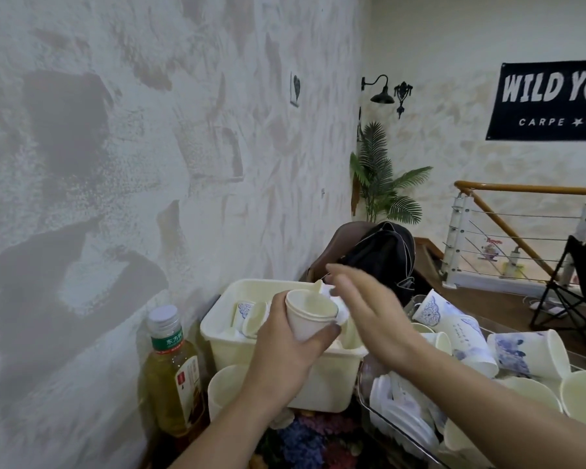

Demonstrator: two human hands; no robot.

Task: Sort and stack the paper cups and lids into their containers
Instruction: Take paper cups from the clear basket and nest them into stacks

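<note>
My left hand grips a short stack of plain white paper cups, mouths up, above a cream plastic bin. Several more cups, some with blue print, lie inside the bin. My right hand hovers just right of the held stack with fingers spread and motion-blurred; it holds nothing that I can see. To the right, a clear tray holds white lids and a loose pile of blue-patterned cups.
A bottle of yellow tea stands against the textured wall at the left. One white cup sits in front of the bin. Behind the bin are a black backpack on a chair, a potted palm and a stair railing.
</note>
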